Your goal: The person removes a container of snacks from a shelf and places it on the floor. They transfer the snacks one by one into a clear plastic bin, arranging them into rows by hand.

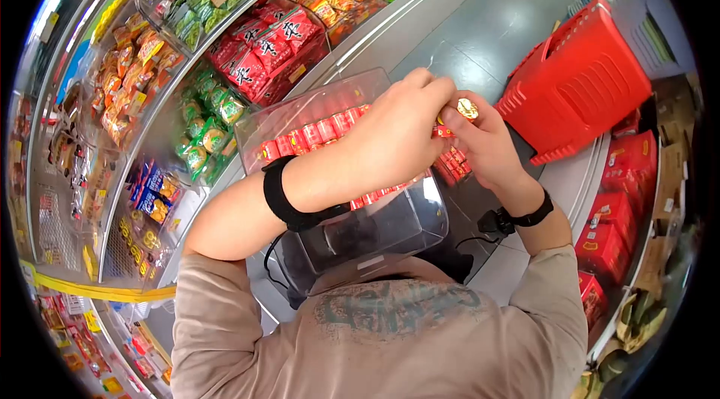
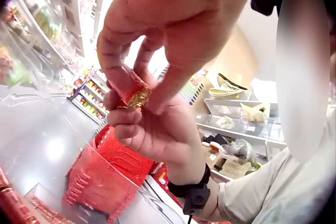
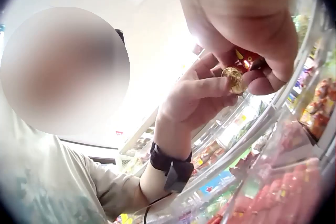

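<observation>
Close together over a clear plastic bin (image 1: 435, 213), both hands hold one small red-wrapped roll with a gold foil end (image 2: 137, 97). Fingers and thumb of my left hand (image 1: 409, 120) pinch it from one side. My right hand (image 1: 487, 142) grips it from the other, its thumb by the round gold end, which faces up in the head view. In the right wrist view the red wrapper (image 3: 247, 59) shows between the fingers. Rows of similar red rolls (image 1: 311, 135) lie in the bin, partly hidden by the left forearm.
A red shopping basket (image 1: 577, 80) stands on the grey floor to the right. Shelves on the left hold red snack packs (image 1: 262, 50), green-wrapped packs (image 1: 210, 114) and orange packs (image 1: 124, 91). Red boxes (image 1: 604, 245) line the lower shelf at right.
</observation>
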